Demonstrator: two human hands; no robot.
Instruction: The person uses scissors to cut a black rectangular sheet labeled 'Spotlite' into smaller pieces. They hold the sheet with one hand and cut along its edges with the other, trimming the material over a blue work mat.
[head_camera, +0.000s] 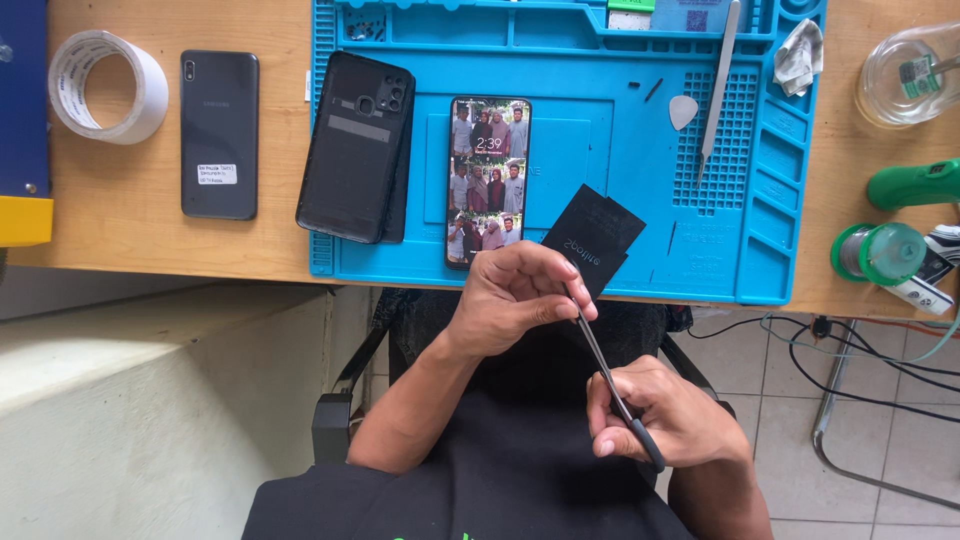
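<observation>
Left hand (515, 300) pinches the upper tip of a thin dark metal rod-like tool (612, 385), fingers curled tight round it, just below the near edge of the blue silicone repair mat (770, 200). Right hand (665, 415) closed on the tool's lower end, thumb and fingers wrapped at the thicker dark handle part. Head view only.

Tool's long axis runs diagonal: upper end toward the mat and left hand, lower end toward the person's body and right hand. Both hands are on it, one per end; the tip points up-left toward the mat.

A small black cardboard sleeve (595, 240) lies tilted on the mat's near edge, just above the left hand's fingers; cannot tell if it touches them. A lit smartphone with photo lock screen (489, 180) lies upright on the mat, left of the sleeve, long axis running away from the person. A black phone back cover (357, 147) overlaps the mat's left edge. Silver tweezers (720, 80) lie on the mat's far right side. The wooden tabletop (130, 230) carries the mat.
</observation>
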